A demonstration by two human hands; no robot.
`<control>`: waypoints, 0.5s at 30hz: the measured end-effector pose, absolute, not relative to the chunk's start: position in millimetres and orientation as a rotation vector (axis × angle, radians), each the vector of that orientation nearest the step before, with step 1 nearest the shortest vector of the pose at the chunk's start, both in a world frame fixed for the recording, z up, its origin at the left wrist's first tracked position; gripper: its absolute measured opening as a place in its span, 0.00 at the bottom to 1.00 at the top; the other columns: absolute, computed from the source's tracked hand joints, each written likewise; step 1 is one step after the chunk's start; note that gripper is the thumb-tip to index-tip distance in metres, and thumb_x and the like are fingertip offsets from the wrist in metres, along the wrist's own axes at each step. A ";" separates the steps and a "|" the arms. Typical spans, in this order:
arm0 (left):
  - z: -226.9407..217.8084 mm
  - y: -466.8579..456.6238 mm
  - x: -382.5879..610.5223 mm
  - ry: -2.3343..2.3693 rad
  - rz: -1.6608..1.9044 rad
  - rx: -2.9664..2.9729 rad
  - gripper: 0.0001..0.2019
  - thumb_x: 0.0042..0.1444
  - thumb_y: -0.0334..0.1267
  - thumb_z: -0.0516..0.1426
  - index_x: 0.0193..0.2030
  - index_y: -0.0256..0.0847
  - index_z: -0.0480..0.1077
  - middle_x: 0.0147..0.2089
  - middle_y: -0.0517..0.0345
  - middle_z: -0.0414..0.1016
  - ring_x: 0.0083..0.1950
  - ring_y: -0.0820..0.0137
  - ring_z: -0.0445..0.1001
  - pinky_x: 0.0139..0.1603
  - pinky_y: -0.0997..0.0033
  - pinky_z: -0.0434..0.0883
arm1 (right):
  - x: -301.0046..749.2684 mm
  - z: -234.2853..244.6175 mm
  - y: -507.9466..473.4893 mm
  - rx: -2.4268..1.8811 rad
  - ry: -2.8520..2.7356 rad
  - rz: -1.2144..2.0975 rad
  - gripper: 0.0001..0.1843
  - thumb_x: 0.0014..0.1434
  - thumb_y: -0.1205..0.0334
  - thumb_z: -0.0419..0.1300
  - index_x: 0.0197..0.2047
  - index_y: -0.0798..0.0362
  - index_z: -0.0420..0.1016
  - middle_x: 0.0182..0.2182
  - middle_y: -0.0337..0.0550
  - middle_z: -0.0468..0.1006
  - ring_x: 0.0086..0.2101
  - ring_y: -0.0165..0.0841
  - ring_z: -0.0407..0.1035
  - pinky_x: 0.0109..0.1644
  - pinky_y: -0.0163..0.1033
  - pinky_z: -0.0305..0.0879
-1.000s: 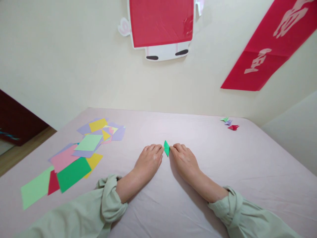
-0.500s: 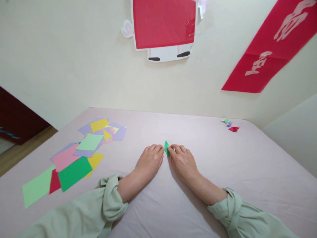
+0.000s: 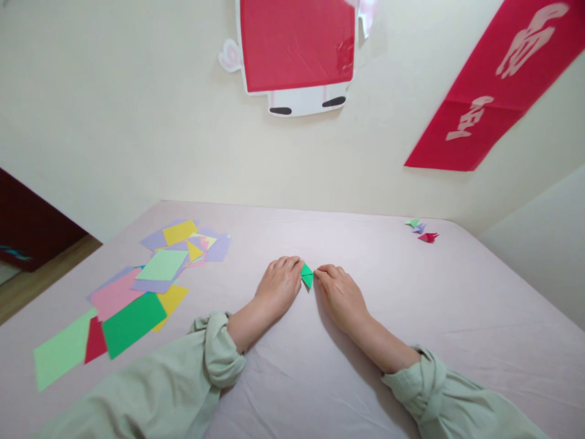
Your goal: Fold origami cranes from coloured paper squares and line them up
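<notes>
A small folded green paper piece (image 3: 307, 275) lies on the pale pink cloth surface (image 3: 320, 378), between my two hands. My left hand (image 3: 280, 285) rests palm down just left of it, fingers curled, fingertips pressing its left edge. My right hand (image 3: 340, 294) lies palm down on the right, fingertips touching the paper's right edge. Both wrists come out of rolled pale green sleeves.
A loose spread of coloured paper squares (image 3: 132, 292) covers the left side of the cloth. Three small folded paper shapes (image 3: 421, 230) sit at the far right. Red banners hang on the wall behind. A wooden floor shows at far left.
The green paper has changed from a narrow upright diamond to a smaller, flatter folded shape. My left hand has shifted slightly forward; my right hand has stayed in place.
</notes>
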State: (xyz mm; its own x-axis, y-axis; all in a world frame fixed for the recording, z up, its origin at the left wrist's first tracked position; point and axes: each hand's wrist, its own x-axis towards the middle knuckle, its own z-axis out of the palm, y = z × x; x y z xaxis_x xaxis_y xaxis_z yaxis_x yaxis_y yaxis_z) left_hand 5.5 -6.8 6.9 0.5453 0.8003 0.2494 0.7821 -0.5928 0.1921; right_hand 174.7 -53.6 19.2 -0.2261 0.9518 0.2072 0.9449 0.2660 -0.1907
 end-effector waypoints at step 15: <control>10.2 -15.4 6.8 1.294 0.787 2.450 0.06 0.59 0.29 0.52 0.42 0.42 0.61 0.42 0.56 0.68 0.44 0.65 0.68 0.45 0.65 0.68 | 179.5 8.4 -40.3 -1.565 -1.974 0.390 0.08 0.61 0.68 0.54 0.39 0.51 0.73 0.39 0.45 0.74 0.41 0.37 0.66 0.48 0.42 0.60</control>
State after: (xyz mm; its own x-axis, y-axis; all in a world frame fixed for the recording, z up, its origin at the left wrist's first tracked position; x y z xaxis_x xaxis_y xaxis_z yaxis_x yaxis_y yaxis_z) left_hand 6.8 -15.4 10.2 0.4565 0.8217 0.3411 0.6807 -0.5694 0.4608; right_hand 179.5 -40.3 8.4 -0.1403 0.9553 0.2601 0.7844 0.2676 -0.5596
